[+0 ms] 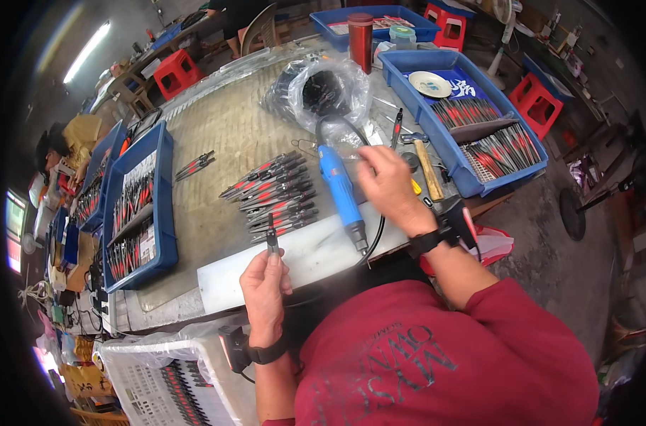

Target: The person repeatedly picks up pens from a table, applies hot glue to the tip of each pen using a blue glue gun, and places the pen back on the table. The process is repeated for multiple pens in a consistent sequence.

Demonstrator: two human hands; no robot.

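Note:
My left hand (264, 284) is closed at the table's near edge, thumb and fingers pinching a slim dark tool (272, 233) that stands upright out of the grip. My right hand (392, 186) hovers just right of a blue electric screwdriver (339, 186). Its fingers look bent but are smeared by motion, and whether anything is in them cannot be made out. The screwdriver slants with its bit toward me, over a white board (294, 252) along the near edge. Beyond my left hand lies a stack of black-and-red slim tools (277, 192).
Blue trays of similar tools stand at left (168, 234) and right (472, 186); the right one also holds a small dish (429, 84). A plastic-lined container (323, 92) stands farther back. A hammer (428, 170) lies beyond my right hand. Below the table is a white crate (149, 351).

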